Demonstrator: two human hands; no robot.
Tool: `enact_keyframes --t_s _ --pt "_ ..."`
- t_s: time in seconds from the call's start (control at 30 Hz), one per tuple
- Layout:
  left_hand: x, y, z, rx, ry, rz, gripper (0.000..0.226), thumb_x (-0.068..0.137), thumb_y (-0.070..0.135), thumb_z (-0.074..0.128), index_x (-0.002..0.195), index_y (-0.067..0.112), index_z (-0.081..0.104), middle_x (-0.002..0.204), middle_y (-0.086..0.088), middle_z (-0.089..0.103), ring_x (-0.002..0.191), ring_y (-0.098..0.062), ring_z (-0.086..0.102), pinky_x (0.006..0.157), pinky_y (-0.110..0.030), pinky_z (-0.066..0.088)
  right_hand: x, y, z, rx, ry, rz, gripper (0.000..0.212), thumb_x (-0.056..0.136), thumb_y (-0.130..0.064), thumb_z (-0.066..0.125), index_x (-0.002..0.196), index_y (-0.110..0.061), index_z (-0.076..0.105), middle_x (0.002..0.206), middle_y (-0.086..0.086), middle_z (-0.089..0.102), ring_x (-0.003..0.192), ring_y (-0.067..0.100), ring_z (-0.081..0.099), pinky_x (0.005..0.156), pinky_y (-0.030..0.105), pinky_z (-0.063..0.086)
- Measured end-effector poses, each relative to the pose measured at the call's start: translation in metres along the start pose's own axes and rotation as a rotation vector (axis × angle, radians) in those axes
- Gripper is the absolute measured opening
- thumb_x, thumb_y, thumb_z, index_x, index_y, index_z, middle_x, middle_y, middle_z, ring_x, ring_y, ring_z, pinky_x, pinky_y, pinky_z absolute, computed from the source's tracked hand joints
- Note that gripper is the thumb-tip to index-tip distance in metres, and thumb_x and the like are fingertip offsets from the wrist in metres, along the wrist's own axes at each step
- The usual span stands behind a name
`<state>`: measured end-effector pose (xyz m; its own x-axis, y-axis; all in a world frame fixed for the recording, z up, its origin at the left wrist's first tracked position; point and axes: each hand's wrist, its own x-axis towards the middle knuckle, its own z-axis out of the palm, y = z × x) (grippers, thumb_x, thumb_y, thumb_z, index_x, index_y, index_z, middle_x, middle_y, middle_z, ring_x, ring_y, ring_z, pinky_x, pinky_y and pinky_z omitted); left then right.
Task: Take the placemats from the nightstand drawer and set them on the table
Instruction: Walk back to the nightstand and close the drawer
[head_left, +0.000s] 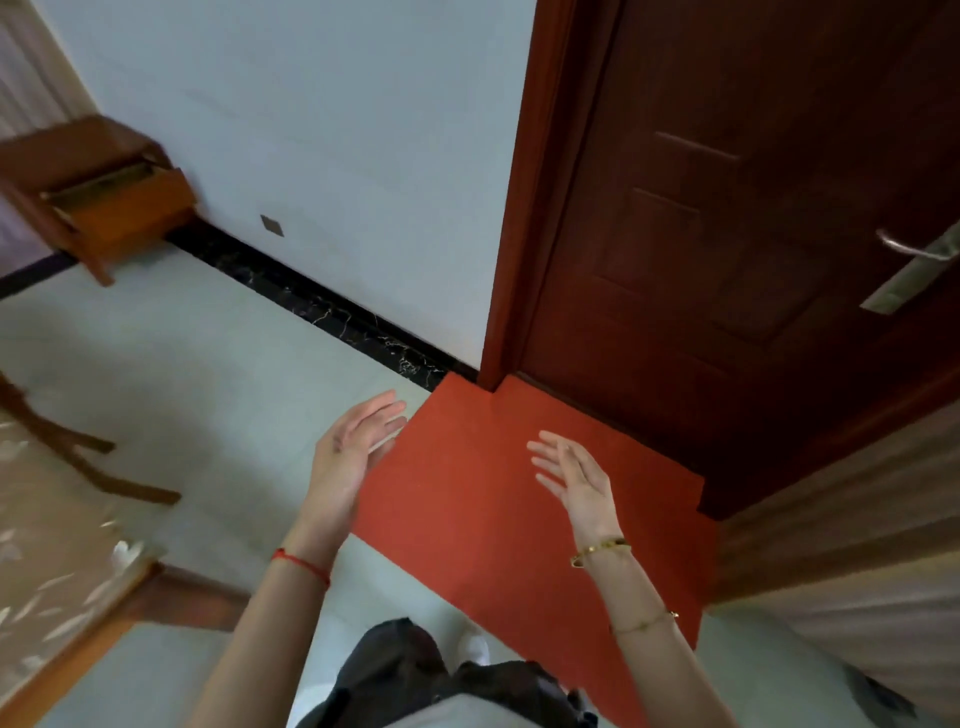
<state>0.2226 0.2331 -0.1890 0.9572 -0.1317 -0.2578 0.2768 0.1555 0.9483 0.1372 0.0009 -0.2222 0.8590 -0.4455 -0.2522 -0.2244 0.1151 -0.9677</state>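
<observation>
Above a red doormat (498, 499) laid before a dark wooden door (727, 208), the person's two bare hands are hovering in mid-air, holding nothing. Left hand (353, 447) is turning its palm inward, fingers stretched out and lying close together, a red string bracelet (301, 566) circling the wrist. Right hand (576, 475) is facing palm up, its fingers spread slightly apart, with a gold bangle (600, 551) at the wrist and a thinner chain higher on the forearm. Neither hand is touching anything.

Well away, in the far left corner against the pale wall (311, 130), the nightstand (88, 176) is standing with its drawer (119, 200) pulled open (something flat and yellowish is showing inside, too blurred to say whether it is the placemats). A table (57, 597) with a patterned top is filling the lower left edge of the view, its wooden legs angling onto the light floor. Dark trousers and a white shoe are showing at the bottom.
</observation>
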Motion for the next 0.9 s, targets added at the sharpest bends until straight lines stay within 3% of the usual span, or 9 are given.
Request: enact_keyframes --t_s 0.3,0.47,0.7,0.9 --pt "0.057 0.002 0.005 0.000 0.206 0.034 0.028 0.101 0.018 0.051 0.124 0.015 0.066 0.122 -0.003 0.072 0.117 -0.017 0.066 0.104 -0.035 0.047 0.107 -0.021 0.026 -0.033 -0.226 0.030 0.034 0.103 -0.024 0.037 0.124 -0.010 0.060 0.116 0.006 0.068 0.109 0.015 0.064 0.089 0.025 0.054" --pt "0.106 0.005 0.003 -0.017 0.278 0.043 0.028 0.102 0.016 0.049 0.125 0.015 0.065 0.123 -0.005 0.071 0.118 -0.018 0.065 0.106 -0.037 0.047 0.166 -0.029 0.053 -0.049 -0.287 0.038 0.033 0.103 -0.022 0.036 0.123 -0.010 0.060 0.118 0.008 0.067 0.111 0.019 0.063 0.096 0.032 0.051" --pt "0.203 0.031 -0.008 -0.085 0.359 0.076 0.030 0.102 0.014 0.048 0.129 0.011 0.062 0.126 -0.008 0.069 0.121 -0.022 0.064 0.107 -0.038 0.046 0.268 -0.056 0.110 -0.054 -0.377 0.047 0.035 0.104 -0.020 0.034 0.124 -0.006 0.058 0.120 0.013 0.065 0.110 0.022 0.062 0.097 0.034 0.049" --pt "0.290 0.067 -0.027 -0.115 0.424 0.094 0.029 0.101 0.015 0.051 0.126 0.013 0.064 0.124 -0.006 0.070 0.119 -0.020 0.065 0.104 -0.036 0.047 0.357 -0.086 0.174 -0.047 -0.436 0.039 0.034 0.103 -0.021 0.037 0.123 -0.004 0.058 0.118 0.015 0.065 0.103 0.018 0.062 0.090 0.028 0.051"
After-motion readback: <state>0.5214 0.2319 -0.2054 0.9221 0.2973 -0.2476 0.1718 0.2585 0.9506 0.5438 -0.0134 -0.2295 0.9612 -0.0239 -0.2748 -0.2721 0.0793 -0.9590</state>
